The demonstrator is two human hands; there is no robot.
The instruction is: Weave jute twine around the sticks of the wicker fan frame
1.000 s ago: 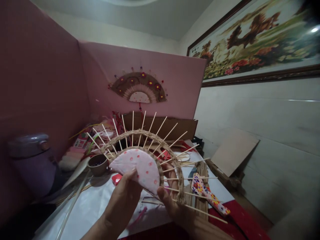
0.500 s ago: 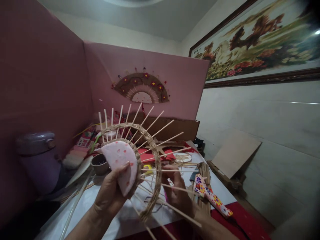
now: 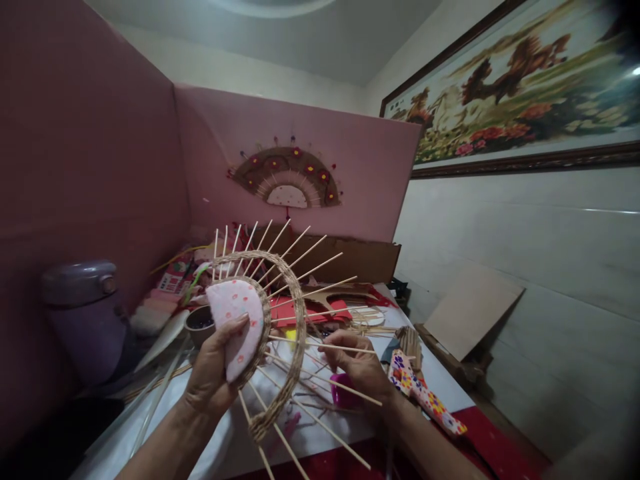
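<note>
A fan-shaped frame of pale sticks with a braided twine arc (image 3: pixel 299 313) is held up over the table. Its base is a white half-disc (image 3: pixel 239 303) with small reddish spots, edged in twine. My left hand (image 3: pixel 215 363) grips this half-disc, thumb on its face. On the right side of the frame, my right hand (image 3: pixel 353 360) has its fingers pinched together around a thin strand of twine (image 3: pixel 313 329) leading to the arc. Sticks pass in front of that hand.
A floral-patterned glue gun (image 3: pixel 425 393) lies at the right. Behind the frame are red sheets, loose sticks and cardboard (image 3: pixel 345 257). A dark cup (image 3: pixel 200 323) and a lidded container (image 3: pixel 83 313) stand left. A finished fan (image 3: pixel 290 177) hangs on the pink panel.
The frame has shifted left and turned slightly. My right hand has risen from behind the sticks, its pinching fingers now showing more clearly. A magenta object beneath it shows more.
</note>
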